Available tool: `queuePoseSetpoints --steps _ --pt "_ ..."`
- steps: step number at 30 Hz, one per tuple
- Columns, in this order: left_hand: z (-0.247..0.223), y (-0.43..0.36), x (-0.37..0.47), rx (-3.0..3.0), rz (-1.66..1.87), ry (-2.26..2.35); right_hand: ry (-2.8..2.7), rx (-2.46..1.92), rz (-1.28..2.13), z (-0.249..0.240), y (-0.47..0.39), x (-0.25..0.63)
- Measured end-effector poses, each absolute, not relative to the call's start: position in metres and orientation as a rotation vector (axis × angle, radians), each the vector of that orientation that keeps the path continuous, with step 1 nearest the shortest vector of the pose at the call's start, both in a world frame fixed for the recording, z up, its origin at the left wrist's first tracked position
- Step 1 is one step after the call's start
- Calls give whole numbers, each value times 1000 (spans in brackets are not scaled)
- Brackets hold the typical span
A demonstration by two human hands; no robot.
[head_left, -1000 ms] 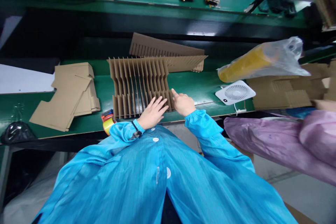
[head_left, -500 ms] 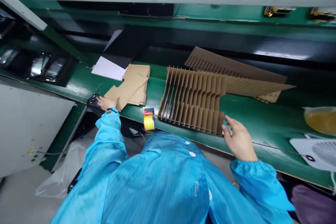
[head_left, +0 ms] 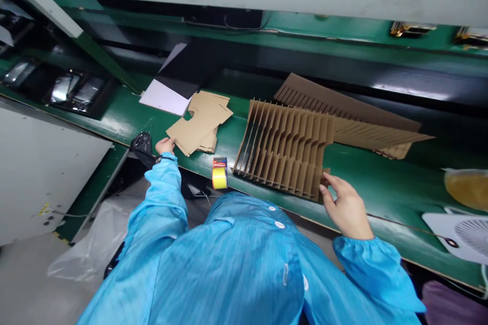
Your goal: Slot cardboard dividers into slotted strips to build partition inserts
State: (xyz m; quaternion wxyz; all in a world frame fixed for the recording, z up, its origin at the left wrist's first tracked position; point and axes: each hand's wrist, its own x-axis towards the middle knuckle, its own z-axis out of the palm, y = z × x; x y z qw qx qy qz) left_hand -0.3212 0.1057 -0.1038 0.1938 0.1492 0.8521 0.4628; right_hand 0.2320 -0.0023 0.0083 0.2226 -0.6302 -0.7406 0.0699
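My left hand is closed at the lower left edge of the top cardboard sheet, its fingertips partly hidden. That sheet lies askew over a small stack of similar tan pieces. A slotted cardboard divider grid stands on the green bench, its many thin partitions upright. At the grid's near right corner, my right hand pinches the end partition between thumb and fingers. Behind the grid lie long slotted cardboard strips. A crumpled black plastic bag is just left of my left hand.
A yellow tape roll sits at the bench's front edge. White and black sheets lie behind the cardboard stack. On the right are a white fan and a round amber-coloured item. Black trays with shiny wrapped items stand at left.
My left hand has moved right, off the black bag and to the cardboard sheet's edge. The top sheet has shifted right on its stack. My right hand's fingers have closed on the divider's corner.
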Motion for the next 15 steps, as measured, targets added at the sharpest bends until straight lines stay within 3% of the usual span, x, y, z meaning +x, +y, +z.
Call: queuePoseSetpoints --steps 15 --pt "-113 125 -350 837 1009 2448 -2043 -1762 222 9 -10 228"
